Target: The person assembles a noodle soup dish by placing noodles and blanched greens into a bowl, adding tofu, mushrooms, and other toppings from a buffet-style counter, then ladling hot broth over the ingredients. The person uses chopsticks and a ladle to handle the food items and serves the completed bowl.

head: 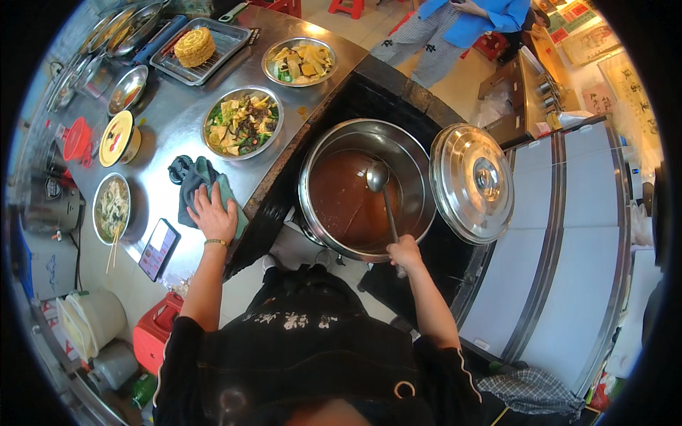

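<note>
My right hand (405, 252) grips the handle of a metal ladle (378, 177), whose bowl is over the reddish-brown broth (346, 199) inside a large steel pot (307, 186). Whether the bowl touches the liquid I cannot tell. Flat on a folded dark green cloth (194, 178) rests my left hand (214, 213), its fingers spread, on the steel counter (160, 141). Two metal bowls of food stand beyond the cloth: one with greens and tofu-like pieces (244, 123), the other with yellowish slices (299, 63). A round steel lid (469, 181) leans at the pot's right side.
A smartphone (160, 249) lies near the counter edge, beside a noodle bowl (111, 205) with chopsticks (114, 247). Farther back are a lidded yellow enamel pot (118, 139) and a tray (224, 45) holding a noodle cake (194, 47). A person in blue (469, 24) stands past the stove.
</note>
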